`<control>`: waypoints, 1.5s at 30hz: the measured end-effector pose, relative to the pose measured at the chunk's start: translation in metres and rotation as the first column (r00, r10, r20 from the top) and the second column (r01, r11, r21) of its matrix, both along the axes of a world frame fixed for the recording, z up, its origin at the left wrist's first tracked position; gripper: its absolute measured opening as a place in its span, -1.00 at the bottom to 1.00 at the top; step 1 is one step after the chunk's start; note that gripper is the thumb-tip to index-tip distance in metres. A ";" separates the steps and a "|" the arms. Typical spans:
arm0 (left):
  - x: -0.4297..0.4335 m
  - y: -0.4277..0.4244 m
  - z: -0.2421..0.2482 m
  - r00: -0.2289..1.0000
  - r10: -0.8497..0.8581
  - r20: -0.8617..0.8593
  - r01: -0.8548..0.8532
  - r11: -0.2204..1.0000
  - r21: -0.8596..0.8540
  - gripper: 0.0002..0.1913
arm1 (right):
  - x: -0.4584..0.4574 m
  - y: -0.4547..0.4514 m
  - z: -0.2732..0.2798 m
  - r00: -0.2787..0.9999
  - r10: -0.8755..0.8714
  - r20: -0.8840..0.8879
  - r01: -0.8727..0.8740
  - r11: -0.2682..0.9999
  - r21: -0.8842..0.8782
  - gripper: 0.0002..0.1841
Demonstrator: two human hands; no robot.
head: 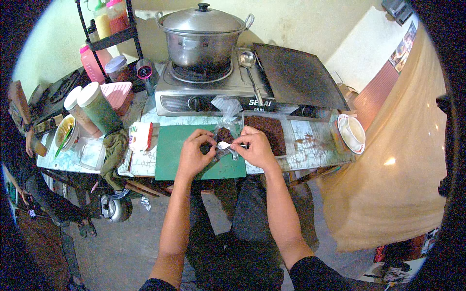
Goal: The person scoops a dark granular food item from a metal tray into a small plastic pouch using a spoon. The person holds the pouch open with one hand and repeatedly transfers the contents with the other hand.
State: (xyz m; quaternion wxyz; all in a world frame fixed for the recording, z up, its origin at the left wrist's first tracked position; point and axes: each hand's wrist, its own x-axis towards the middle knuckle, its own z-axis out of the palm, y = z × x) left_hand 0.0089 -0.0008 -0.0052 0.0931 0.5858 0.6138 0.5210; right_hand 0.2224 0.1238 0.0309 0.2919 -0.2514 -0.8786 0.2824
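A clear plastic bag (228, 112) with dark brown granules (225, 135) in it lies over the back of a green cutting board (174, 156). My left hand (196, 151) pinches the near edge of the bag between thumb and fingers. Between the fingertips of my right hand (255, 147) is the handle of a small white spoon (223, 145), its bowl pointing left over the bag, close to my left fingertips. Just behind my right hand, a clear plastic container (289, 127) holds more dark brown granules (269, 132). Some crumbs are scattered on the board's front part.
Behind the board stands a gas stove (174, 103) with a lidded metal pot (202, 47), a ladle (251, 72) and a dark metal sheet (302, 76). Left are a red-and-white box (141, 136), a cloth (115, 152) and tall jars (96, 105). A bowl (354, 131) sits right. Another person's arm (23, 109) shows far left.
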 end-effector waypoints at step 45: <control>-0.001 0.002 -0.002 1.000 -0.005 -0.024 0.005 1.000 0.012 -0.86 | 0.009 0.021 -0.014 0.719 -0.437 -0.540 0.383 0.898 -0.217 -0.89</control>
